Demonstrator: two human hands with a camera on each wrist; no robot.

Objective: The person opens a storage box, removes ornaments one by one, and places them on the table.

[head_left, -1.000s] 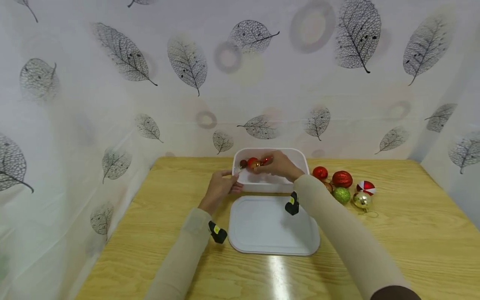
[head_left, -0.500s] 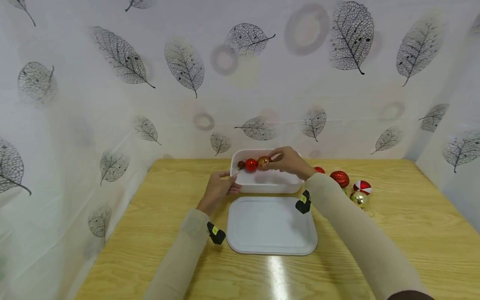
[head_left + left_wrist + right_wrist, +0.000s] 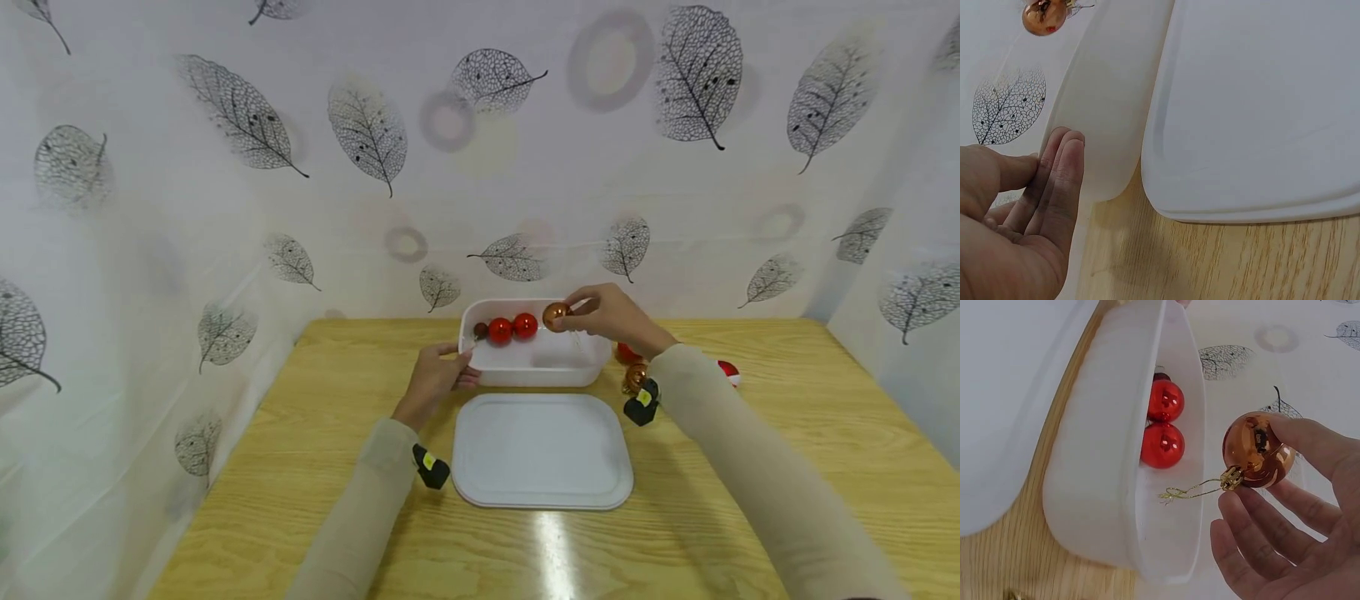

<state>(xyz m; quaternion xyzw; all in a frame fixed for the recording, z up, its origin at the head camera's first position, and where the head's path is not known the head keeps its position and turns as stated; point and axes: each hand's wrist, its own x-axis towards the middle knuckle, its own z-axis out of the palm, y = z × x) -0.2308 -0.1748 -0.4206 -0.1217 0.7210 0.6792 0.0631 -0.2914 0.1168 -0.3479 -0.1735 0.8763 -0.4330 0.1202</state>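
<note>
My left hand (image 3: pixel 435 382) grips the near left corner of a white plastic box (image 3: pixel 540 377), thumb at the rim and fingers along the outer wall. In the left wrist view, the left hand (image 3: pixel 1029 212) pinches that wall. My right hand (image 3: pixel 618 317) holds a shiny copper bauble (image 3: pixel 556 317) over the box's right half. Seen from the right wrist, a gold cord loop (image 3: pixel 1191 490) hangs from the copper bauble (image 3: pixel 1254 447), held between thumb and fingers. Two red baubles (image 3: pixel 500 331) and a small dark brown one (image 3: pixel 480 331) lie in the box's left part.
A white lid (image 3: pixel 542 450) lies flat on the wooden table in front of the box. Right of the box are a red bauble (image 3: pixel 627 353), another copper bauble (image 3: pixel 636 378) and a red-and-white one (image 3: pixel 729 372); the right forearm hides others. A leaf-patterned curtain (image 3: pixel 360 250) stands behind.
My right hand has moved right and a little up with the copper bauble, uncovering the second red bauble in the box. The left hand keeps its grip on the box.
</note>
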